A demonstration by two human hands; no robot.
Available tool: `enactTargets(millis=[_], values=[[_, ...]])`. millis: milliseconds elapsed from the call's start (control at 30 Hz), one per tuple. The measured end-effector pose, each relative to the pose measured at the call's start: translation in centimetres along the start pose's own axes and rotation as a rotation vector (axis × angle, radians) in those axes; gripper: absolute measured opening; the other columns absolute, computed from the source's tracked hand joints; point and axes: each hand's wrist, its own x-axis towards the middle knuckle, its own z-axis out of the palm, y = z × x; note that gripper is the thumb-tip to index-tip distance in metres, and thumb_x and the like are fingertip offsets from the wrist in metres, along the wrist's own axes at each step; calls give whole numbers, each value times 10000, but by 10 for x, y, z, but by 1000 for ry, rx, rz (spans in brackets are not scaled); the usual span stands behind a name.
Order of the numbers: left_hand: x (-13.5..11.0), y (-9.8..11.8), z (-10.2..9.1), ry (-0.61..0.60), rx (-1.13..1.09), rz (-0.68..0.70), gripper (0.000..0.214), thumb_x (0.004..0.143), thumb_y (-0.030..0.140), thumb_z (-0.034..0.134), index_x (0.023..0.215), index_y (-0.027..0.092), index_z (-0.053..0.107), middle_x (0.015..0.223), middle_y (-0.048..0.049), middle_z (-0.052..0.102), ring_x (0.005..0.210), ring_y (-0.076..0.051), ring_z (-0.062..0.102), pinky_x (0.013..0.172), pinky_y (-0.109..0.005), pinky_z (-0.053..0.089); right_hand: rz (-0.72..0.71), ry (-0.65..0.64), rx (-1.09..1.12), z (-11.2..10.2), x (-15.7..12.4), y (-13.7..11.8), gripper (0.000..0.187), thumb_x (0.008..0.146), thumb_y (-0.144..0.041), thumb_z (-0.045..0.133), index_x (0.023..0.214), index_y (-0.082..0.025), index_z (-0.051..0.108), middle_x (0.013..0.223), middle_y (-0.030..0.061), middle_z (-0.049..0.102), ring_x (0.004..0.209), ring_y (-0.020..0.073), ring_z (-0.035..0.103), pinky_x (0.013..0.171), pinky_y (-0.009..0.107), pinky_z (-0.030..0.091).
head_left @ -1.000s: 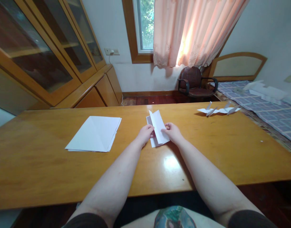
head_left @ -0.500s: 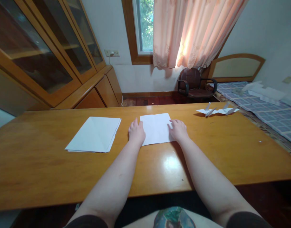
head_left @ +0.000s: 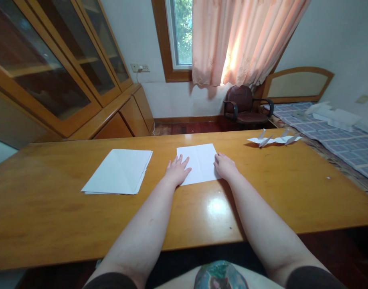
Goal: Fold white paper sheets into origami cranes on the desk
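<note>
"What lies on the wooden desk (head_left: 66,216)?"

"Near the far edge, left of centre, a stack of white paper (head_left: 118,171). At centre, one white sheet (head_left: 200,160). Toward the far right corner, folded paper cranes (head_left: 274,140)."

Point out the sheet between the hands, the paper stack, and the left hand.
sheet (head_left: 200,162), head view, middle of its upper face
paper stack (head_left: 116,171), head view, middle of the top sheet
left hand (head_left: 178,170), head view, back of the hand

Left of the window (head_left: 178,34), a glass-fronted wooden cabinet (head_left: 56,68) lines the wall. A peach curtain (head_left: 247,40) covers the window's right side, glowing with daylight, and below it stands a dark armchair (head_left: 242,105) — a bed with a checked cover (head_left: 346,150) lies further right.
</note>
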Motion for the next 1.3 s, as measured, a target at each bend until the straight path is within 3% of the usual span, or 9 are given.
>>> enactTargets(millis=[100,233,367,467,567,767,967,1200,1300], values=[[2,0,2,3,-8,5,609,914,539,330,1477,326,246,1574,-65,132,1434,-315,117,1127,-550,129,60,61,290,-3,6,8,332,900,-253,455,1183,-164,604,1283,127,587,1189,237,526,1006,364,377],[2,1,3,24,-28,21,580,911,517,370,1458,340,293,1570,-74,159,1431,-333,117,1116,-574,126,219,93,736,-2,13,16,343,873,-273,502,1173,-132,594,1203,120,637,1037,184,614,905,291,457],[1,4,1,34,-31,65,511,922,429,401,1425,345,361,1556,-73,220,1430,-319,137,1108,-593,120,328,25,1046,-3,13,19,356,818,-187,511,1161,-123,577,990,114,701,726,161,654,652,271,519],[0,6,-1,32,-42,67,500,929,405,393,1423,338,364,1552,-77,230,1426,-313,162,1104,-602,122,294,-34,1149,-9,9,19,360,743,-82,507,1081,-141,617,882,84,710,654,151,644,615,267,521],[-1,6,-1,28,-55,67,495,932,406,379,1423,342,365,1552,-74,231,1424,-313,170,1098,-610,130,170,-67,1042,-14,6,21,427,714,-42,501,1093,-170,650,926,66,705,715,154,651,693,287,530],[-1,2,-4,24,-87,76,497,926,441,377,1413,343,386,1548,-66,244,1425,-306,171,1105,-595,122,-224,-7,471,-11,7,39,481,716,-12,523,1082,-260,714,1159,63,630,1027,193,599,952,326,439],[-3,3,-10,14,-144,55,482,936,443,331,1398,332,419,1542,-44,264,1423,-282,193,1122,-554,124,-368,-35,383,-16,6,47,370,772,-163,622,1108,-294,702,1452,47,417,1233,239,499,1069,384,353],[0,1,-11,31,-260,19,464,952,422,262,1338,324,500,1518,4,321,1416,-239,228,1137,-529,114,-281,-5,408,-24,2,39,186,785,-214,616,890,-213,770,1358,93,532,1224,264,506,1067,394,334],[1,-3,-15,38,-394,-9,485,962,375,209,1254,286,585,1465,7,416,1388,-216,298,1143,-477,167,-213,-54,468,-29,0,38,209,826,-289,579,887,-198,757,1184,87,655,1069,235,600,963,347,413]])
